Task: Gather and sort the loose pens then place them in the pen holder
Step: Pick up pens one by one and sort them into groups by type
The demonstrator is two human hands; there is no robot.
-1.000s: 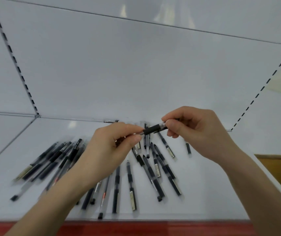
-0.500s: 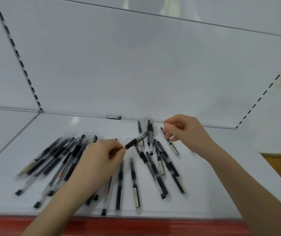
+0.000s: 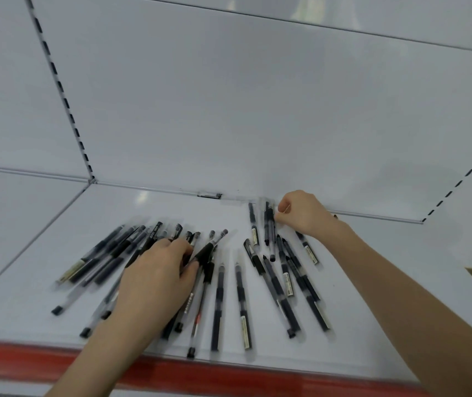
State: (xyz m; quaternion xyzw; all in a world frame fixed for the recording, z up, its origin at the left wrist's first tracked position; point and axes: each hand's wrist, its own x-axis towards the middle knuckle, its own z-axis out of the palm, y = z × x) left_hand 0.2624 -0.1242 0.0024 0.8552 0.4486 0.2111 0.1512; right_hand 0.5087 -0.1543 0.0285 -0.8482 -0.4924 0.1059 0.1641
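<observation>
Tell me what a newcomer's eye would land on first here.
First, the spread of loose pens fanned across the white shelf, most pointing roughly front to back. Next, the left hand lying on the left cluster and gripping a black-grip pen, and the right hand by the back wall, seemingly pinching a back pen. A red strip edges the shelf front.

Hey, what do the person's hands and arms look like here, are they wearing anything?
Nothing worn shows. The left forearm and right forearm are bare to the picture's edge, with no sleeves or watch. The left hand and right hand have no gloves or visible rings.
</observation>
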